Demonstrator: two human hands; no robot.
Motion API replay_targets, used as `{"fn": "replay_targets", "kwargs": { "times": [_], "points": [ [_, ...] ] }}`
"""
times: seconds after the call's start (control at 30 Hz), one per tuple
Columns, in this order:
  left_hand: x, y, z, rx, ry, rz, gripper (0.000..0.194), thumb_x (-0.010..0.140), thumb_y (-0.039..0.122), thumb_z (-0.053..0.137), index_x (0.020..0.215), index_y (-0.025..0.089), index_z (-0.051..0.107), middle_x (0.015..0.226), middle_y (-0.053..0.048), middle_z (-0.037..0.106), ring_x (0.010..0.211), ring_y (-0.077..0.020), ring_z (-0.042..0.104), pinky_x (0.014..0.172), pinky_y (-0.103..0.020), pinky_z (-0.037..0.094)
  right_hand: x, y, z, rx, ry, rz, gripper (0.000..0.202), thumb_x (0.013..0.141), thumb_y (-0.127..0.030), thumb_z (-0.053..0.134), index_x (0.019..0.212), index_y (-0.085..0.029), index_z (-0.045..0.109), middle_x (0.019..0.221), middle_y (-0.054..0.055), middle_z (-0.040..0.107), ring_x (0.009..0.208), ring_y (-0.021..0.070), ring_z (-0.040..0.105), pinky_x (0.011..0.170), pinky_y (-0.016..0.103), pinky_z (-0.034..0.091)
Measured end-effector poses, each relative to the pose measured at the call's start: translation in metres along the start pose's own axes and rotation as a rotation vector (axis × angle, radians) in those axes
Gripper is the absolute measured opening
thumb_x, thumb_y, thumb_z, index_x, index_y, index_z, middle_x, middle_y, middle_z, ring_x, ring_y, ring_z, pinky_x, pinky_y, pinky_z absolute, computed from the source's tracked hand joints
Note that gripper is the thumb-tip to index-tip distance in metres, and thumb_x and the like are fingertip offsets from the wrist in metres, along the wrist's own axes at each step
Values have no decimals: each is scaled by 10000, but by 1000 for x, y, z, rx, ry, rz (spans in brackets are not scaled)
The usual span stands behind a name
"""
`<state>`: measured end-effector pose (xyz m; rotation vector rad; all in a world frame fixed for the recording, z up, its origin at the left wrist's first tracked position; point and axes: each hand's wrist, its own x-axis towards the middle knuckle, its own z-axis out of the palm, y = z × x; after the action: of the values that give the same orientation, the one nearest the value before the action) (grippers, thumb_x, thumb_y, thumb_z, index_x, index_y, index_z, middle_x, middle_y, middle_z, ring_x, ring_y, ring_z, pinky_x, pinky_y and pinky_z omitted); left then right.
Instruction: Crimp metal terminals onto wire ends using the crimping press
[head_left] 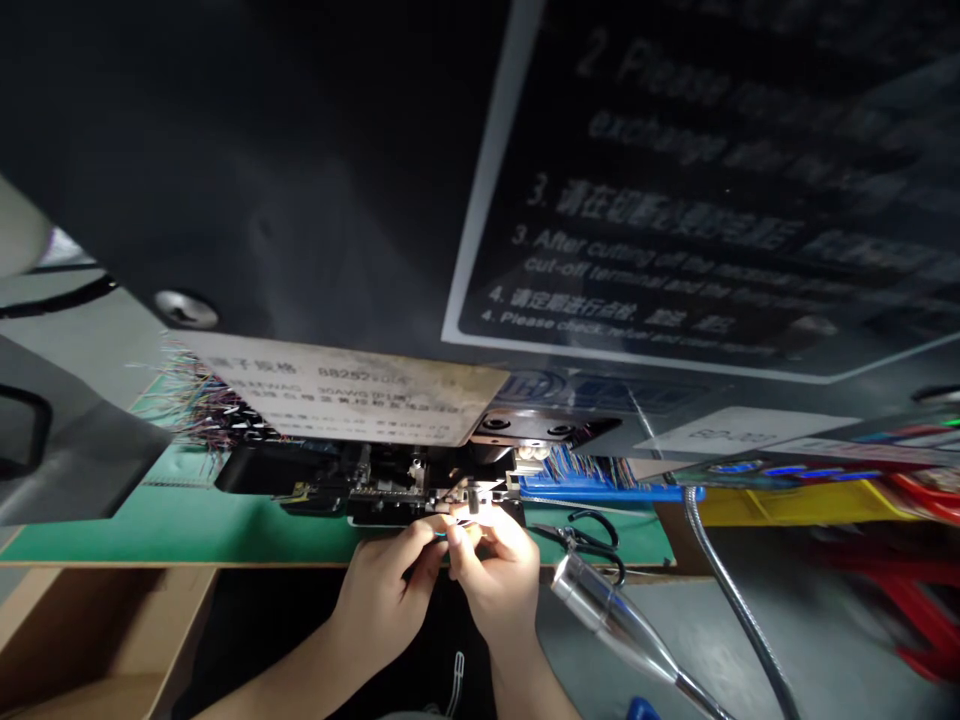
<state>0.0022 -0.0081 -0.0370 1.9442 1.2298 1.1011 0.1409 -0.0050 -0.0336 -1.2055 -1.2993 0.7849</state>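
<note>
Blue wire [440,534] in a close pinch

Left hand [386,585] grips it between thumb and finger. Right hand [499,575] touches fingertips alongside, its exact grip too small to tell. Black machine [315,220] looms beyond both; right of them, scissors [573,540] lie on the green desk [247,530].

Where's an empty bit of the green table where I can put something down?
The biggest bare patch of green tabletop is left of the left hand, along the front edge. A smaller one is right of the black-handled scissors. It's crowded where both hands meet at the terminal machine, and around the blue tray behind.
</note>
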Motion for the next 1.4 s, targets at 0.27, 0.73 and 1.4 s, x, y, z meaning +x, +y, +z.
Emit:
{"fn": "replay_targets", "kwargs": {
  "times": [0.27,0.73,1.4],
  "points": [
    [-1,-3,-1,76,-13,33,221,923,146,483,1013,230,666,904,-40,783,794,-206,756,714,-266,595,-1,1,1,-1,-7,57,54,840,-228,656,820,-179,643,529,-52,485,443,113,457,433,230,402],
    [-2,4,-6,96,-55,42,188,945,183,470,936,228,652,797,-24,756,787,-209,750,734,-281,586,1,-1,-3,27,-81,-8,87,843,-209,673,904,-168,719,524,-52,515,462,112,464,499,241,450],
    [-2,0,-4,-5,-112,-46,259,935,145,480,1095,275,636,967,2,772,808,-176,743,690,-240,554,3,-2,-5,7,-68,-62,41,847,-160,648,849,-183,682,524,-50,545,446,108,484,472,226,429]
  ]
}}
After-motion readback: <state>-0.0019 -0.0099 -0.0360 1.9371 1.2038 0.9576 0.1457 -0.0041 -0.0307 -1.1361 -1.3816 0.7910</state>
